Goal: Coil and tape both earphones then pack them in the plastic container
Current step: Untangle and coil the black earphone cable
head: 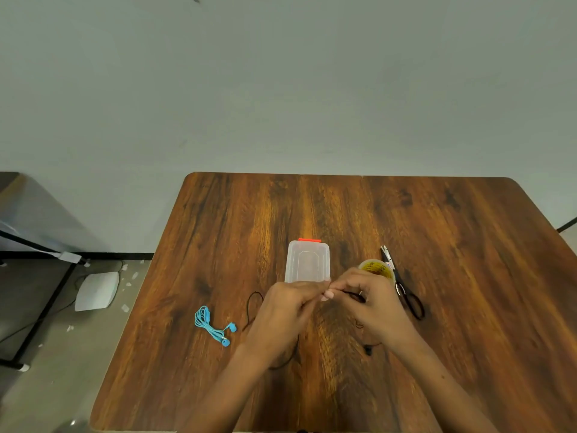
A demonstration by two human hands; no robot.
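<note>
Both hands, left (288, 303) and right (371, 300), fingers pinching black earphone (354, 295) above counter (468, 307), cord trailing below, blue earphone (209, 324) coiled at left, closed container (307, 261) just beyond, tape (376, 267) and scissors (402, 287) right.

Wooden worktop (437, 307) and its load

A clear plastic container (307, 262) sat mid-worktop; right of it stood a tape roll (376, 267), then black scissors (402, 289). Left and nearer lay coiled blue earphones (210, 326); black earphone cord (253, 307) trailed just nearer than the container.
</note>
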